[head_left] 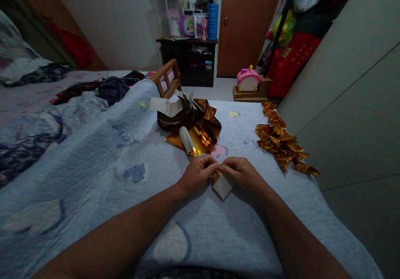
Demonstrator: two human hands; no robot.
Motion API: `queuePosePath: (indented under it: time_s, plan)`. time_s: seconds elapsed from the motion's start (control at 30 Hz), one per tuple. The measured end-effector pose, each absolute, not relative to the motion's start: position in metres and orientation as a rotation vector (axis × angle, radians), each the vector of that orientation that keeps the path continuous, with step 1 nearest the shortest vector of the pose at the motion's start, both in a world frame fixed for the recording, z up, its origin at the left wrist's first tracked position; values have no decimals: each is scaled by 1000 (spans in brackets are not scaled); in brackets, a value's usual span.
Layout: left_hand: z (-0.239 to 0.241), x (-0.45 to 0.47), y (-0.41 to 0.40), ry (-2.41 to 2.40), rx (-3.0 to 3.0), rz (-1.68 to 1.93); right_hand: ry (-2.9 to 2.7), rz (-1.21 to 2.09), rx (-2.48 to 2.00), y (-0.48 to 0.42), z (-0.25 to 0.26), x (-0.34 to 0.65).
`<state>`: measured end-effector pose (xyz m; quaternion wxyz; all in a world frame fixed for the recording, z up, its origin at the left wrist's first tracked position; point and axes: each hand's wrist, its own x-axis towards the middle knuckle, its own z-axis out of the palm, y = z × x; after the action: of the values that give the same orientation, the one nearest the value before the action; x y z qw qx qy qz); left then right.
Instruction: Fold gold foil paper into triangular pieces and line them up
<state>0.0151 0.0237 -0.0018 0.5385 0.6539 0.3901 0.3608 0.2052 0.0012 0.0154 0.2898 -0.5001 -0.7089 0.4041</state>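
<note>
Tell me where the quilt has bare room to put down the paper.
Bare quilted bedspread lies left of the left hand, and near the forearms. Crowded: the heap of gold foil sheets beyond both hands, the folded gold foil pieces by the right hand.

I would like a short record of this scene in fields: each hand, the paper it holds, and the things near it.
left hand: pinches the gold paper at its top
right hand: pinches the same paper, beside the left
paper: gold one side, white the other, lying on the quilt
behind hands: foil stack with a white roll
right side: folded pieces in a row by the wall
</note>
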Motion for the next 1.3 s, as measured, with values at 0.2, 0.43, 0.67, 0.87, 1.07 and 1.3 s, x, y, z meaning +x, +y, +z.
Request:
queuePosePath:
  time_s: [0.2,0.43,0.67,0.87,1.07,1.3]
  plan:
    - [0,14,25,957,1538,882,-1869,1126,-1338,3,16,212]
    - [-1,15,27,986,1513,897,-1858,1126,-1343,5,20,222]
    - [-4,15,27,1006,1542,908,-1872,1203,-1324,7,15,222]
    - [-8,15,28,1023,1565,947,-1955,1015,-1386,4,15,218]
    - [-9,14,33,1118,1705,968,-2092,731,-1338,2,10,220]
    - [-13,15,38,1136,1831,913,-2282,559,-1388,-4,16,212]
